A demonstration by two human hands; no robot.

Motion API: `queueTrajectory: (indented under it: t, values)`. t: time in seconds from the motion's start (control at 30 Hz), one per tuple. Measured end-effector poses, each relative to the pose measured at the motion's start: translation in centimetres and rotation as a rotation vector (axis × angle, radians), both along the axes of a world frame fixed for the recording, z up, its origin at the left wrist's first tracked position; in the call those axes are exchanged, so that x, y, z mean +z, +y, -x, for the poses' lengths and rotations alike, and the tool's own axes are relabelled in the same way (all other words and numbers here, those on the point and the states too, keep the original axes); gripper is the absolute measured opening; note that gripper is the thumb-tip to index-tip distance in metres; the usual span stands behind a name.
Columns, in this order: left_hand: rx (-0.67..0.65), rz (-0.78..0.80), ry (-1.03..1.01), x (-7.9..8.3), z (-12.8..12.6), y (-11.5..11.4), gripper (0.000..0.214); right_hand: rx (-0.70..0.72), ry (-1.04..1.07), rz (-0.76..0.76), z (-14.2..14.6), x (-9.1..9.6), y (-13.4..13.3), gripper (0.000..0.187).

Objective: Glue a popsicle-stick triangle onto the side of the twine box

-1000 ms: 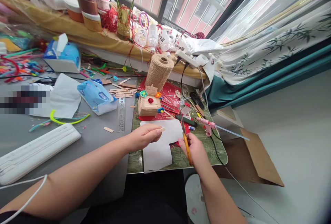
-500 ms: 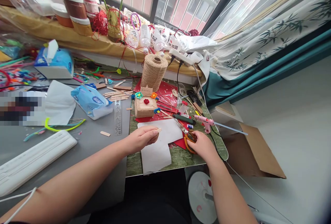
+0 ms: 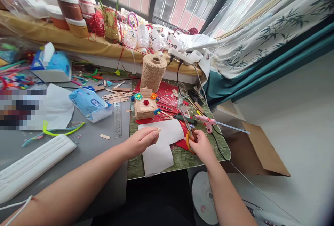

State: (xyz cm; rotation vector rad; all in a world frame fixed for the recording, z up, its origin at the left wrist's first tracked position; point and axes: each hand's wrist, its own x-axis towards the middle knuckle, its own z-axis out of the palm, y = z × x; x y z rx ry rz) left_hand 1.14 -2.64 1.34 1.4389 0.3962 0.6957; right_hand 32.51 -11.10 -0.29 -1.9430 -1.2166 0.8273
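Observation:
My left hand (image 3: 142,140) pinches a small piece of wooden craft stick (image 3: 158,130) over a white paper sheet (image 3: 161,142). My right hand (image 3: 202,146) grips orange-handled scissors (image 3: 190,132), blades pointing away toward the back of the table. Just behind the paper stands a small box of wooden sticks (image 3: 145,107) with a red flower on top, on a red sheet (image 3: 167,95). A pink glue gun (image 3: 207,121) lies just right of the scissors.
A spool of twine (image 3: 152,71) stands behind the box. Loose craft sticks (image 3: 116,95), a metal ruler (image 3: 118,118), a blue wipes pack (image 3: 90,103), a tissue box (image 3: 52,66) and a white keyboard (image 3: 33,165) lie left. A cardboard sheet (image 3: 257,153) leans at the right.
My right hand set the scissors down toward the table, then lifted them again with the blades pointing away. My left hand stayed put with the stick piece.

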Motion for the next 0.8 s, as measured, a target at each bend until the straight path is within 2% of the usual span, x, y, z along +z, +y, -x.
queueTrajectory:
  t: [0.13, 0.23, 0.3, 0.37, 0.47, 0.6, 0.8]
  values:
    - [0.048, -0.013, -0.063, -0.1, -0.1, -0.2, 0.044, 0.127, 0.594, 0.035, 4.8, 1.4, -1.4, 0.05]
    - [0.136, -0.002, -0.128, -0.5, -0.3, -0.2, 0.044, 0.364, 0.808, 0.059, 8.6, 2.0, -2.8, 0.058]
    - [0.2, -0.016, -0.156, -0.7, -0.3, -0.3, 0.043, 0.495, 0.846, 0.069, 10.6, 2.1, -3.3, 0.062]
    - [0.25, -0.055, -0.178, -0.7, -0.3, -0.4, 0.042, 0.56, 0.855, 0.046, 11.9, 2.1, -3.3, 0.067]
    - [0.297, -0.106, -0.18, -0.4, -0.2, -0.6, 0.043, 0.585, 0.792, 0.015, 12.8, 2.1, -2.9, 0.075]
    - [0.314, -0.091, -0.096, -0.2, -0.1, -0.8, 0.044, 0.591, 0.647, 0.057, 13.3, 2.3, -2.6, 0.081]
    - [0.284, -0.094, 0.008, -0.7, 0.1, -0.6, 0.045, 0.604, 0.657, 0.05, 13.6, 2.3, -2.7, 0.077]
